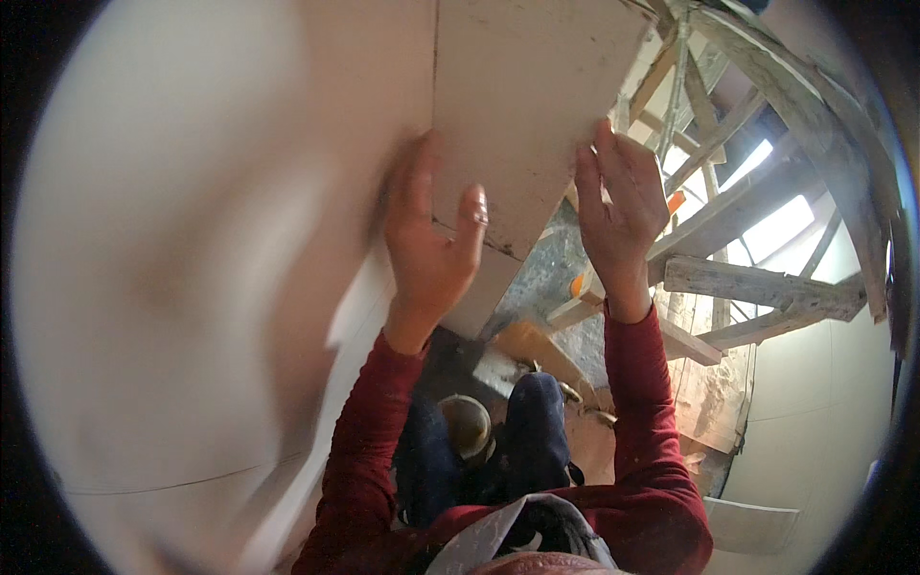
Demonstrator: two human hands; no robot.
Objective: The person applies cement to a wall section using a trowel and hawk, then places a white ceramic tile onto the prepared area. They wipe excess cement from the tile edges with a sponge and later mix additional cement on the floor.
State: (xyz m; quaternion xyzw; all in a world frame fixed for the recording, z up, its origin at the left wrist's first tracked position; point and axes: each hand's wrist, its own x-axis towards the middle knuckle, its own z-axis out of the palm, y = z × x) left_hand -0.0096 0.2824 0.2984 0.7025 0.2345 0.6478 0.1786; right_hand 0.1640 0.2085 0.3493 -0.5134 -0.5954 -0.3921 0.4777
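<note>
In front of me stands a pale, flat board [522, 105] with a chipped, dirty lower edge. It meets the smooth pale wall [355, 105] along a dark vertical joint. My left hand [426, 244] is open, fingers stretched up by this joint and thumb spread over the board; its fingertips are slightly blurred. At the board's right edge is my right hand [623, 206], its thumb side against the face and its other fingers bent around the edge. Below the board's lower edge, another pale panel [484, 287] continues downward.
Rough timber beams [767, 287] form a frame on the right, with bright openings behind. A round bucket [467, 426] stands between my legs. Wood offcuts [541, 355] lie on the floor beyond my knees. A pale wall [815, 383] rises at the far right.
</note>
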